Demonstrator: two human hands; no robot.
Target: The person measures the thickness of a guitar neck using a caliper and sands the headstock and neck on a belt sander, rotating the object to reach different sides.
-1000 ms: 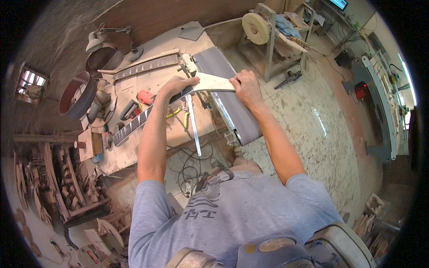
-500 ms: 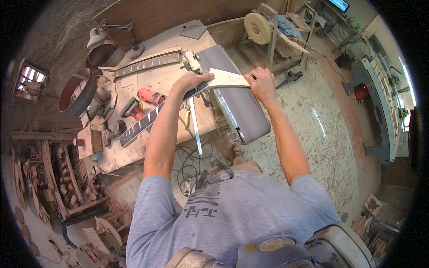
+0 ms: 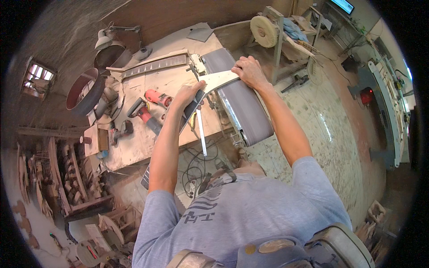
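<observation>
A guitar neck with a pale wooden headstock [image 3: 220,80] and a dark fretboard is held in both my hands. My left hand [image 3: 187,94] is closed round it near the headstock, thumb on top. At the headstock's far end, my right hand [image 3: 252,73] grips with bent fingers. The headstock lies across the upper part of a belt sander [image 3: 246,110] with a wide grey-brown belt; whether it touches the belt I cannot tell. My left forearm hides much of the fretboard, whose end shows at lower left.
On the workbench [image 3: 129,154] lie a red power tool [image 3: 157,98], a red and black one [image 3: 144,115], a cordless drill [image 3: 119,130] and a second fretted piece [image 3: 156,66]. A metal ruler [image 3: 202,134] juts past the bench edge above cables. A buffing wheel [image 3: 263,31] stands beyond.
The guitar neck has turned, its fretboard end swinging off the bench toward me at lower left. My right hand has shifted up and left with the headstock.
</observation>
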